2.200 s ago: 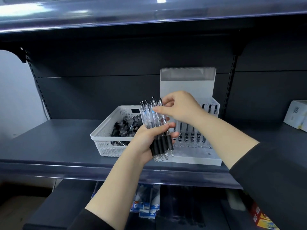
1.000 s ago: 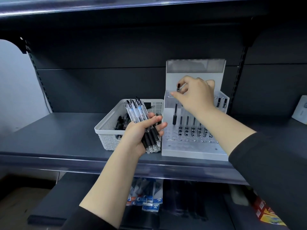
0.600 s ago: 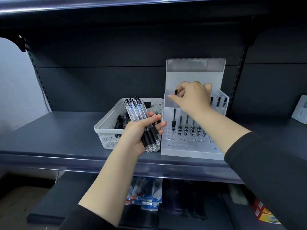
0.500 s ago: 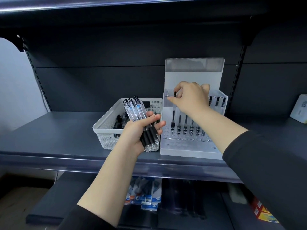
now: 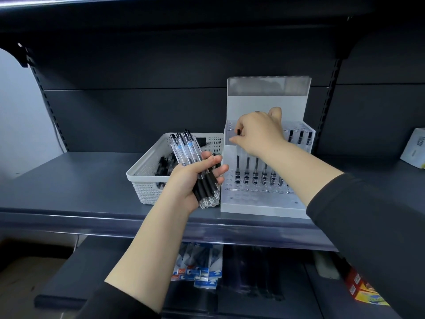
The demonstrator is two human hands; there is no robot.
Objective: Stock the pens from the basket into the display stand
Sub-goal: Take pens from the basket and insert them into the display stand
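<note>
Over the display stand [image 5: 264,203], right hand [image 5: 258,132] pinches one pen [image 5: 238,143] — left hand [image 5: 190,180] grips a bundle [image 5: 190,162].

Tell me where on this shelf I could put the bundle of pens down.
Bare shelf lies left of the basket, out to the upright, and right of the display stand, before the white box. The narrow gap between basket and stand is crowded by the left hand and its pen bundle.
</note>
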